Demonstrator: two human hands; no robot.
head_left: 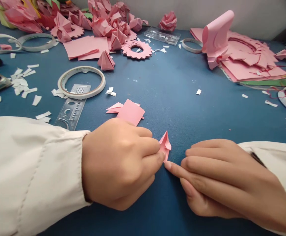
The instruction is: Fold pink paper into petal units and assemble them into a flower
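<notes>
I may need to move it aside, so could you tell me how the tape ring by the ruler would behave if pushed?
The tape ring lies flat on the blue table, so it would probably slide, not roll. It looks thin and hollow, likely light.

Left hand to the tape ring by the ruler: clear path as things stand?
Probably yes. The left hand pinches the small folded pink piece, so it would need to let go first. Between it and the tape ring lies only open blue table and the clear ruler.
</notes>
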